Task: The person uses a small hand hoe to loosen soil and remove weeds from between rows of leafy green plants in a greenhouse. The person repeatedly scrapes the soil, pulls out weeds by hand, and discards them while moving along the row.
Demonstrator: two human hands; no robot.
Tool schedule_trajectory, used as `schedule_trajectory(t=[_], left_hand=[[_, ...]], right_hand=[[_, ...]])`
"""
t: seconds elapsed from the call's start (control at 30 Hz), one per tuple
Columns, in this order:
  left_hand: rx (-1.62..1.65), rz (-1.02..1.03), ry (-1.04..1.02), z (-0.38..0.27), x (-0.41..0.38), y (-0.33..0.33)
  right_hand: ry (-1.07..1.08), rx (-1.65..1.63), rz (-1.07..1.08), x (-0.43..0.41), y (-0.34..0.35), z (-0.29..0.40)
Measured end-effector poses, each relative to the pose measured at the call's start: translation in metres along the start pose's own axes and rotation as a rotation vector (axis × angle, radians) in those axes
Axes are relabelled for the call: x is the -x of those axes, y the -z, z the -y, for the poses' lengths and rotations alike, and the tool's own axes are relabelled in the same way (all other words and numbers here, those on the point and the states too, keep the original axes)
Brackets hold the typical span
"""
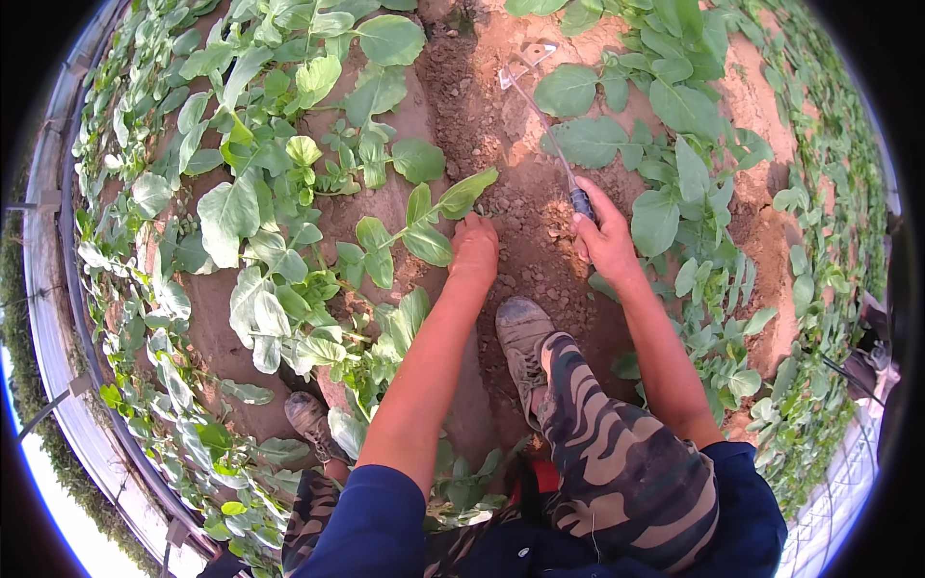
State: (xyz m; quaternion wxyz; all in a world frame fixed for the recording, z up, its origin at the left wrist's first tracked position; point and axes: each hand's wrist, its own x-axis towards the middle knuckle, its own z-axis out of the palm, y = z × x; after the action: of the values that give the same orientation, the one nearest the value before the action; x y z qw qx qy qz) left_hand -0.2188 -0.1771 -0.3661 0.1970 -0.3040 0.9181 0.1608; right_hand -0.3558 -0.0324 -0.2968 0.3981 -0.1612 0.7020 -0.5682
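My right hand [608, 235] grips the dark handle [582, 204] of a small hand hoe. A thin, bent metal shaft [543, 123] leads from it up to a flat pale blade [529, 63], which rests on or just above the soil near the right row of plants. Low over the furrow [531, 249], my left hand [475, 247] reaches down with its fingertips at the ground. Small bits of green show by those fingertips, but whether they are held is hidden. A broad leaf [468, 191] of a lobed-leaf crop plant lies right beside my left hand.
Leafy crop plants [249, 209] crowd the left bed, and another row [683, 152] grows on the right. My shoe [524, 332] stands in the furrow; the other shoe [311, 419] is among the left plants. A pale rail [54, 238] borders the far left.
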Motion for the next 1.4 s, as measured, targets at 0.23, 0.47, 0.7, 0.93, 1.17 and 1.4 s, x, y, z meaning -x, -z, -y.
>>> schedule_trajectory(t=[0.23, 0.47, 0.7, 0.93, 1.17, 1.4], left_hand=[[0.578, -0.112, -0.067, -0.016, 0.068, 0.006], [0.867, 0.005, -0.180, -0.040, 0.158, 0.022], [0.982, -0.067, -0.158, -0.033, 0.198, 0.069], [0.896, -0.157, -0.159, -0.008, 0.245, 0.117], [0.726, -0.202, -0.135, 0.039, 0.310, 0.181], [0.705, -0.304, 0.065, 0.072, 0.363, 0.207]], right_hand=[[0.437, 0.483, -0.322, -0.014, 0.006, -0.021], [0.490, 0.586, -0.446, -0.052, 0.002, -0.006], [0.283, 0.752, -0.427, -0.100, -0.009, 0.002], [0.029, 0.739, -0.306, -0.075, -0.045, 0.011], [0.021, 0.757, -0.207, 0.029, -0.047, -0.036], [-0.034, 0.837, 0.023, 0.173, 0.015, -0.050]])
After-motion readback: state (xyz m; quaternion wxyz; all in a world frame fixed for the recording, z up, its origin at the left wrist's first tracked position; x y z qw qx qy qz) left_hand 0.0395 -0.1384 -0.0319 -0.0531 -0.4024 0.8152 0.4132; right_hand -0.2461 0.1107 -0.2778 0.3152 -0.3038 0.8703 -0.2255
